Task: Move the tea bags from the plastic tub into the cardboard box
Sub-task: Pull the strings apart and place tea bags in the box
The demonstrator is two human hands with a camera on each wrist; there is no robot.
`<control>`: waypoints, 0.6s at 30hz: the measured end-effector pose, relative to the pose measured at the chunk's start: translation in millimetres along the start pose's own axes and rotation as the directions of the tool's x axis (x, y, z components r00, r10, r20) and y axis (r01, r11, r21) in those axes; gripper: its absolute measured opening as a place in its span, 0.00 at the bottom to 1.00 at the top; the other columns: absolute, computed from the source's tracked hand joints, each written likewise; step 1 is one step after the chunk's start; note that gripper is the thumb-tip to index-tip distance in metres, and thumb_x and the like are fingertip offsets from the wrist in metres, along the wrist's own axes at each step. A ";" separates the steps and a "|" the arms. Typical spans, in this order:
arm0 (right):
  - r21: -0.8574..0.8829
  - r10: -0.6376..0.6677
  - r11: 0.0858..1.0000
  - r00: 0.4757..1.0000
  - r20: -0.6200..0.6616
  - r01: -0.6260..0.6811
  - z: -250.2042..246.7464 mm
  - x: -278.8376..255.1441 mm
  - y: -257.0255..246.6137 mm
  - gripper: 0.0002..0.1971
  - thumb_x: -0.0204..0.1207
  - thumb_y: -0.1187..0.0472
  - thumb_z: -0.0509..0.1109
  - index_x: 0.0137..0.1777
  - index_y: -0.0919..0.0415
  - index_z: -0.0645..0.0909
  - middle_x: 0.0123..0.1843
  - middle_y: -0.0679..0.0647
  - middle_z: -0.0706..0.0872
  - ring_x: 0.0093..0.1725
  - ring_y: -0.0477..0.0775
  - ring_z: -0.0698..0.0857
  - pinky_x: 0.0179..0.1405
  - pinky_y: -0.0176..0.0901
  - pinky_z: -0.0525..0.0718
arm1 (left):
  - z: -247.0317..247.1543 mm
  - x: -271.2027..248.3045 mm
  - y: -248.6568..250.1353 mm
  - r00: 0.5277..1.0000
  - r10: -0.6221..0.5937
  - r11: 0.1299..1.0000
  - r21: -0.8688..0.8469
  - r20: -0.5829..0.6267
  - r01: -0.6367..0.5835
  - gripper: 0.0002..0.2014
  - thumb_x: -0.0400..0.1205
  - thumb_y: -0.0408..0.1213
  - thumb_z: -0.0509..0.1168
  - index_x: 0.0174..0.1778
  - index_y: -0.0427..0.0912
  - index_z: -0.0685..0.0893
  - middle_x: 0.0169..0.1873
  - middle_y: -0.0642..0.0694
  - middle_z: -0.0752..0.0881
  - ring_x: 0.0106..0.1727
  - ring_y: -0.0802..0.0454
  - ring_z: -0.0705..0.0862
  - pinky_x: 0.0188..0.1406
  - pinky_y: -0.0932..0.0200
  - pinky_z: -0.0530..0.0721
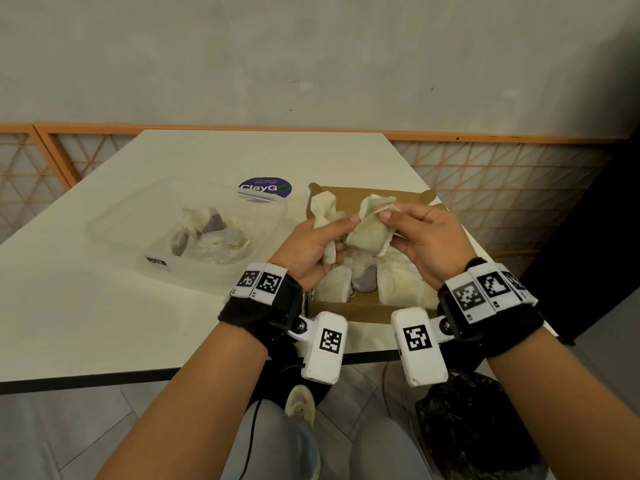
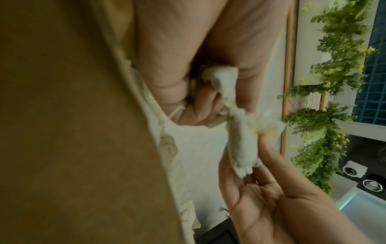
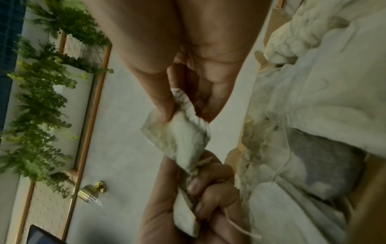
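Above the cardboard box, both hands work on a clump of pale tea bags. My left hand grips a crumpled white tea bag in its curled fingers. My right hand pinches the top corner of a greenish tea bag that hangs between the hands; strings seem to join the two bags. The left wrist view shows that bag, and the right wrist view shows it too. Several tea bags lie in the box. The clear plastic tub on the left holds more tea bags.
A purple ClayGo sticker lies on the white table behind the tub and box. The table's near edge runs below my wrists. An orange lattice railing lines the wall. A black bag sits on the floor at the right.
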State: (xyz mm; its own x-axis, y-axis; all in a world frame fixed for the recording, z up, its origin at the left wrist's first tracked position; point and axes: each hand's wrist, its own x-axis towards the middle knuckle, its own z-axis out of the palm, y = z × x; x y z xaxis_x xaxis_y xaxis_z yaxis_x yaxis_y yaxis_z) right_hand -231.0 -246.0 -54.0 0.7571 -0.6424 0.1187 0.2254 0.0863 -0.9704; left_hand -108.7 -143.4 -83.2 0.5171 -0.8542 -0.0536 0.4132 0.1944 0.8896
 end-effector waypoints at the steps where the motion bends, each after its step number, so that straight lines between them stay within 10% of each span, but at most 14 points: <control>1: -0.059 -0.001 0.998 1.000 -0.001 0.001 -1.8 0.7 -0.2 0.05 0.75 0.70 0.68 0.48 0.70 0.84 0.47 0.62 0.88 0.47 0.53 0.88 0.51 0.45 0.88 | -0.7 0.4 -0.2 1.000 0.003 1.000 -0.003 -0.003 -0.003 0.03 0.80 0.33 0.67 0.42 0.42 0.80 0.25 0.52 0.80 0.22 0.62 0.73 0.18 0.70 0.70; 5: -0.563 -0.020 0.824 0.996 0.083 0.063 -15.3 -1.1 -7.9 0.05 0.74 0.66 0.71 0.41 0.55 0.85 0.47 0.48 0.86 0.46 0.37 0.83 0.52 0.30 0.78 | -1.5 0.0 1.4 1.000 0.008 0.997 -0.077 -0.024 -0.010 0.03 0.80 0.31 0.65 0.43 0.42 0.78 0.31 0.50 0.81 0.22 0.62 0.73 0.18 0.71 0.69; 11: -0.842 0.053 0.496 0.960 0.274 0.213 -22.2 0.3 -32.8 0.01 0.73 0.59 0.73 0.42 0.53 0.85 0.65 0.42 0.78 0.66 0.43 0.75 0.70 0.41 0.66 | 4.0 -1.0 1.4 1.000 0.005 1.000 0.031 0.006 -0.005 0.05 0.82 0.30 0.64 0.40 0.38 0.79 0.36 0.45 0.89 0.22 0.62 0.71 0.18 0.71 0.68; 18: -0.793 0.149 0.567 0.920 0.362 0.220 -1.5 -17.6 -29.2 0.04 0.68 0.58 0.77 0.42 0.48 0.88 0.68 0.47 0.75 0.69 0.40 0.72 0.70 0.40 0.66 | 6.5 -3.0 0.1 0.992 0.067 0.994 0.088 -0.106 -0.058 0.11 0.82 0.32 0.66 0.32 0.41 0.83 0.21 0.53 0.81 0.21 0.61 0.71 0.17 0.69 0.71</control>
State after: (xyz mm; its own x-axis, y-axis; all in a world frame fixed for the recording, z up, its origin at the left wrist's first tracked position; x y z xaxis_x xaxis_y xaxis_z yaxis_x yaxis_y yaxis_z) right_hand -251.8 -238.4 -28.1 0.9522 -0.3028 0.0406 -0.1920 -0.6966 -0.6913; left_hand -115.1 -143.9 -80.1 0.6202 -0.7833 -0.0414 0.3148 0.2003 0.9278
